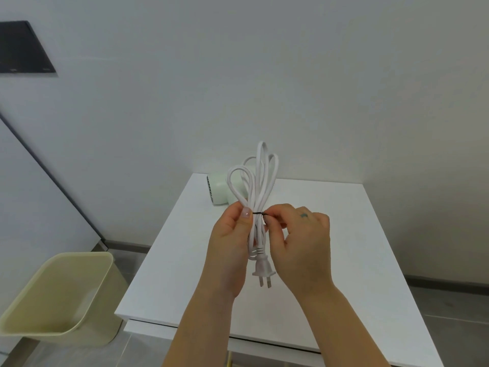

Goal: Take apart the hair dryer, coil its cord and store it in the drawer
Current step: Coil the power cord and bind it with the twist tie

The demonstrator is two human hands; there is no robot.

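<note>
Containers first: down at lower left on the grey tiled floor, a pale yellow square plastic waste bin, mouth tipped toward the camera, smooth inner walls and bottom in plain view. Under the near edge of the white square counter, a white front panel with a dark seam above it. Impossible to tell from here whether that is the drawer.

Now the main item: a long white flat power cord, gathered into a bundle of tall narrow loops and held upright in mid-air over the middle of the counter. Several loop ends fanning out at the top, strands squeezed together at the waist. Hanging from the bottom of the bundle, a white two-pin plug, pins pointing down. Across the waist, a thin black tie.

Left hand wrapped round the bundle from the left, thumb pressed flat against the front right at the tie, a firm curled grip on the cord. Right hand in from the right, thumb and forefinger pinching the end of the black tie just beside the strands, other fingers loosely curled.

Behind the loops, lying on the far left part of the counter, a pale mint-green hair dryer body, dark grille facing left, partly hidden by the cord.

Up on the white wall, top left, a dark rectangular panel.
</note>
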